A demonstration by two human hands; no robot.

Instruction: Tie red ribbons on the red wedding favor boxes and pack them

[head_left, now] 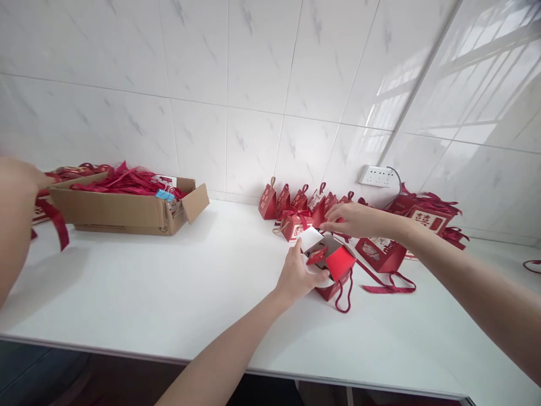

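My left hand grips the near left side of a red gift box, thumb over its rim and fingers along a white flap. The box stands tilted on the table with its top flaps spread, and a small red packet lies inside. A dark red cord handle hangs from its right side. Just above the far edge of the box is my right hand, fingers bent with thumb and fingertip apart. Nothing shows in it. A red ribbon trails over the table at the right.
Several closed red gift boxes stand along the tiled wall. Larger red boxes are piled at the right, below a white power strip. An open cardboard box of red ribbons is at the left, where another person's arm reaches in.
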